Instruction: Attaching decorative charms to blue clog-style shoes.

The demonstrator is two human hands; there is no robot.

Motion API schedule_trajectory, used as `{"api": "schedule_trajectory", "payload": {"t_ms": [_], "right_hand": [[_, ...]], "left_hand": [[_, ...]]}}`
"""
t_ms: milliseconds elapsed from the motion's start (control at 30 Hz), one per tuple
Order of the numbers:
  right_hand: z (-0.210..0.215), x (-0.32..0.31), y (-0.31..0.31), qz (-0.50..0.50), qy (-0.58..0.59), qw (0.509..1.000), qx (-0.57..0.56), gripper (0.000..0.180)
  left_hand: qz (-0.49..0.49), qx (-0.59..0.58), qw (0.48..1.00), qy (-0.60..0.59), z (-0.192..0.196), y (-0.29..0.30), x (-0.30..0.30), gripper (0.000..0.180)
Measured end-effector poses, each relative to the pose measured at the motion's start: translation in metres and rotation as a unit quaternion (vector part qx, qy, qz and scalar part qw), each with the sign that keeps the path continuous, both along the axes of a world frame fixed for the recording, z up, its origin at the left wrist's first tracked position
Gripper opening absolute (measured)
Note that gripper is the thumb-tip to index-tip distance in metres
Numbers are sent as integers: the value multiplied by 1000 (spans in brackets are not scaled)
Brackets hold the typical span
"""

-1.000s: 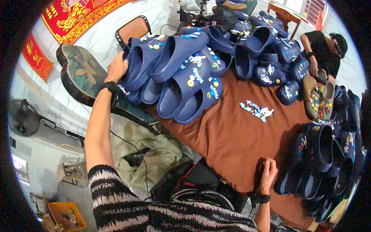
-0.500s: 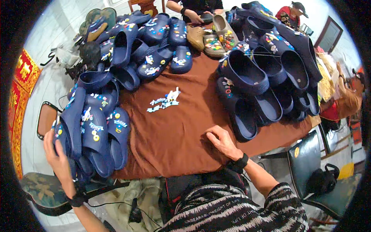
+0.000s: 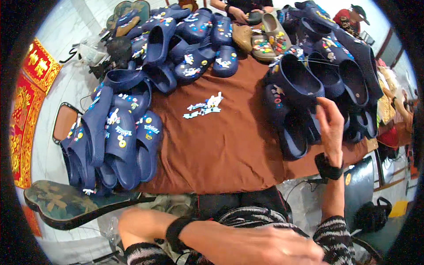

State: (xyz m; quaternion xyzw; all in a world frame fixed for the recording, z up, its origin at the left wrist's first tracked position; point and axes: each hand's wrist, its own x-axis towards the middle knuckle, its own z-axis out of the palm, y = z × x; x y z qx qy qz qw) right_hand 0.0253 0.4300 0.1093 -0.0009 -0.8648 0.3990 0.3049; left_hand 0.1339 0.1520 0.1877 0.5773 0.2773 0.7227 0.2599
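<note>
My right hand (image 3: 331,126) reaches over the right-hand pile, its fingers apart and the tips beside the heel of a dark navy clog (image 3: 304,95); whether they touch it is hard to tell. Across my lap at the lower edge lies my left hand (image 3: 265,247), back up, its fingers blurred and partly cut off. A small cluster of white and blue shoe charms (image 3: 205,107) sits on the brown cloth (image 3: 221,150). To the left stands a pile of navy clogs (image 3: 121,150) decorated with white, blue and yellow charms.
More charm-covered navy clogs (image 3: 194,26) are heaped at the back, near beige clogs (image 3: 276,33). Another person's hands (image 3: 240,15) hold a dark item at the far edge. Chairs stand at the left (image 3: 79,203) and right (image 3: 360,185).
My left hand has left the left pile of clogs and swung across my lap. My right hand has risen off the cloth and moved right to the right-hand pile. The view has shifted slightly.
</note>
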Motion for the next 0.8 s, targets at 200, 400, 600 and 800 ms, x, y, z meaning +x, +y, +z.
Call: {"api": "schedule_trajectory", "payload": {"t_ms": [200,400,600,800], "right_hand": [[-27,8,21,-16,-31,999,-6,18],[-48,11,34,-35,-41,998,-13,15],[-48,18,34,-2,-48,997,66,12],[-25,21,43,-11,-43,997,67,11]], "left_hand": [[-83,31,995,-35,2,15,-3,50],[-26,-30,999,37,-12,-1,-25,38],[-21,-147,983,108,-13,-4,-63,28],[342,-422,811,219,-76,14,-115,30]]}}
